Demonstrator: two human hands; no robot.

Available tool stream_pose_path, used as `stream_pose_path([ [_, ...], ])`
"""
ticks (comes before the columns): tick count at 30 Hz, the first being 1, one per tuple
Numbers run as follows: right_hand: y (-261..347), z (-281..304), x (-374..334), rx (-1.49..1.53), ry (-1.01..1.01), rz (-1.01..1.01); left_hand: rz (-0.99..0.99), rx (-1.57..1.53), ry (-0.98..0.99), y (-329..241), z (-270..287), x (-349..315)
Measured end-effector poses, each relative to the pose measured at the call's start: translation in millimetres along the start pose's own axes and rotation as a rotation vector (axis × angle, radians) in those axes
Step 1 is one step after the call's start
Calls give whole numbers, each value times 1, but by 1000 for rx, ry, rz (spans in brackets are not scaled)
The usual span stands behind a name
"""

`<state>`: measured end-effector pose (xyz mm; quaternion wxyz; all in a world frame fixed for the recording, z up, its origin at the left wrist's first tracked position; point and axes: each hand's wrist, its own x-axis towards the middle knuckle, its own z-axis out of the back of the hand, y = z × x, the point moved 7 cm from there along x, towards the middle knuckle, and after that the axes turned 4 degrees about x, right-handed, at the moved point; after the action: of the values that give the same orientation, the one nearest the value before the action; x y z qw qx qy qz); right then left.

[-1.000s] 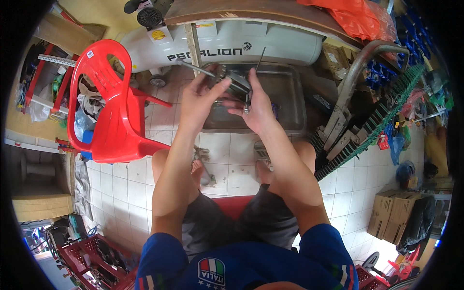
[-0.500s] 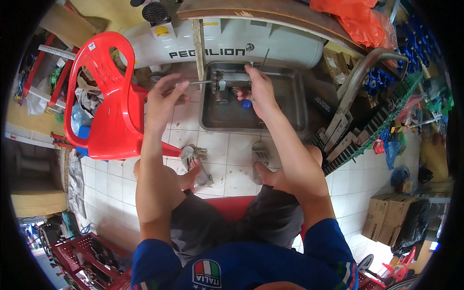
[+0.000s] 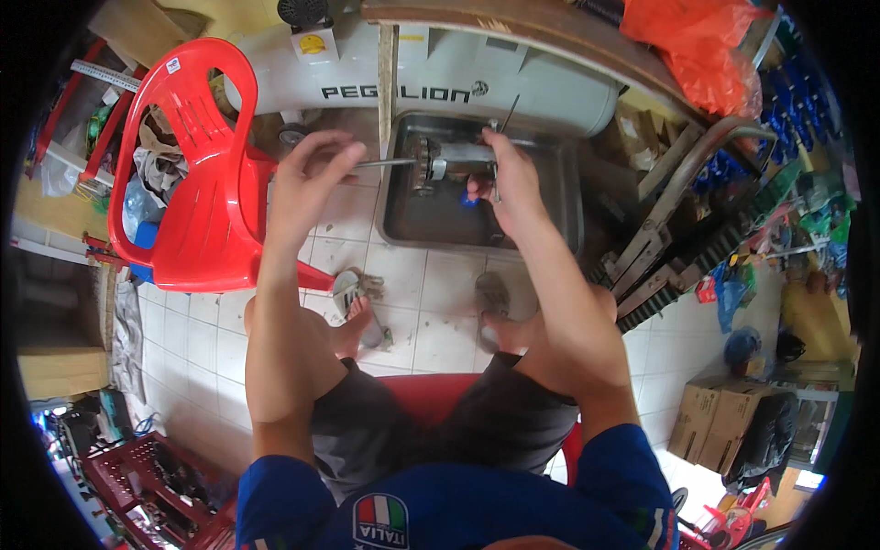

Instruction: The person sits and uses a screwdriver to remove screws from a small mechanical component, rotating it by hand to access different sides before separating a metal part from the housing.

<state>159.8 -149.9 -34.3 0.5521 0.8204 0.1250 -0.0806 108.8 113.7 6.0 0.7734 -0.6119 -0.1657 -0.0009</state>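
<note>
My left hand is closed round a thin metal rod, its handle end hidden in the fingers. The rod's tip meets the toothed end of a metal cylindrical part, though the exact contact is too small to make out. At the part's other end is my right hand, fingers curled round it. A second slender rod sticks up beyond that hand; what it belongs to is unclear. Below the part, a blue knob-like thing shows beside my right fingers. All this is above a dark metal tray.
A red plastic chair stands at my left. Behind the tray lies a large pale tank, under a wooden shelf. To the right are a metal jack-like frame and green mesh. Cardboard boxes sit farther back right.
Both hands have shifted a little to the right over the tray, carrying the rod and the cylindrical part. The blue thing is now more covered by my right fingers. The view has shifted slightly.
</note>
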Motion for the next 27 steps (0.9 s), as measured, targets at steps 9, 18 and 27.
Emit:
stream_pose_path([
  [9,2,-3,9,19,-3,-20,137,107,1,0,-7,0],
  [18,7,22,-1,24,-64,-51,1,60,-120,-30,-35,3],
  [27,7,27,3,102,-34,-47,101,117,20,-35,-34,10],
])
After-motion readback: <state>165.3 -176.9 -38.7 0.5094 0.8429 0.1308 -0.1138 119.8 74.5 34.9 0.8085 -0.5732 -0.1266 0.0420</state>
